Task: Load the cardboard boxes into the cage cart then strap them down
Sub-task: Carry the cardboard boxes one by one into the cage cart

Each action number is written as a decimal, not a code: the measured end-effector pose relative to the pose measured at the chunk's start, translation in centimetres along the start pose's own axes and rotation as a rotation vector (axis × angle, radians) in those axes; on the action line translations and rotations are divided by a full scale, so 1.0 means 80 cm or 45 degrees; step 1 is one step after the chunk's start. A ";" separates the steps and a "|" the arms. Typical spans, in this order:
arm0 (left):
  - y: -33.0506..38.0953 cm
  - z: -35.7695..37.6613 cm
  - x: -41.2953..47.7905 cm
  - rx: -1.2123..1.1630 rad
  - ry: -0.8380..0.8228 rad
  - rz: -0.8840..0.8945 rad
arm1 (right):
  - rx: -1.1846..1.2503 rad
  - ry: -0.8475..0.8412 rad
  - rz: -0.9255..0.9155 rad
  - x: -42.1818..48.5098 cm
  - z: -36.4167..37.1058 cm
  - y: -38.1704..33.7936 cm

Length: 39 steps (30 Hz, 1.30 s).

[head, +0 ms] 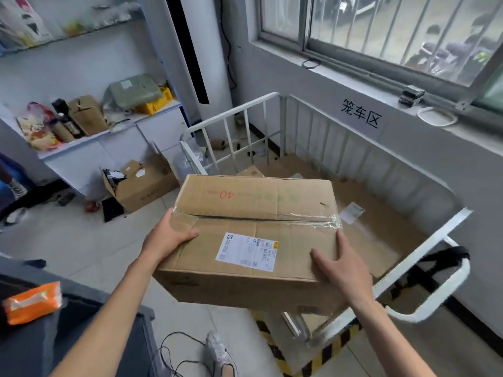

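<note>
A taped brown cardboard box (pixel 253 213) with a white shipping label and a red "40" on top hangs in the air over the near left rail of the white cage cart (pixel 424 248). My left hand (pixel 168 235) grips its left end, thumb on the top. My right hand (pixel 340 265) presses on the near right corner of its top, fingers spread. The cart's floor is lined with flat cardboard (pixel 362 197). A black strap (pixel 435 265) hangs over the cart's near right handle.
An open cardboard box (pixel 141 183) with clutter stands on the floor to the left, below a white shelf (pixel 109 134) of goods. A dark table with an orange packet (pixel 32 302) is at the near left. Yellow-black tape (pixel 321 357) marks the floor. A cable (pixel 174 349) lies by my shoe.
</note>
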State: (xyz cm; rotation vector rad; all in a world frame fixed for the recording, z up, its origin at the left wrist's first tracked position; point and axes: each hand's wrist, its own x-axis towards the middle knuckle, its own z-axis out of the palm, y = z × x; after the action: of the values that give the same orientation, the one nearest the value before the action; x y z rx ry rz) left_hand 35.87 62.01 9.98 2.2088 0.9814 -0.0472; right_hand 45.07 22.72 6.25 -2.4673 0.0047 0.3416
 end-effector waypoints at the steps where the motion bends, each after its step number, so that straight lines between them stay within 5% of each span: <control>1: -0.001 -0.002 0.028 0.009 -0.001 0.018 | 0.004 0.010 0.035 0.010 0.017 -0.012; 17: 0.125 -0.021 0.438 0.206 -0.340 0.429 | 0.055 0.414 0.557 0.166 0.145 -0.181; 26: 0.220 0.039 0.536 0.424 -0.469 0.616 | 0.131 0.361 0.877 0.247 0.154 -0.166; 39: 0.303 0.123 0.776 0.666 -0.678 0.527 | 0.267 0.182 0.955 0.462 0.231 -0.198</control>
State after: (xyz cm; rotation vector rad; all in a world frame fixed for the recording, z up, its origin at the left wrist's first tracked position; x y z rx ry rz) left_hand 98.39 84.29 -1.68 2.6151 0.2174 -0.7309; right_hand 77.65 49.41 -7.39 -2.1872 0.9874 0.4447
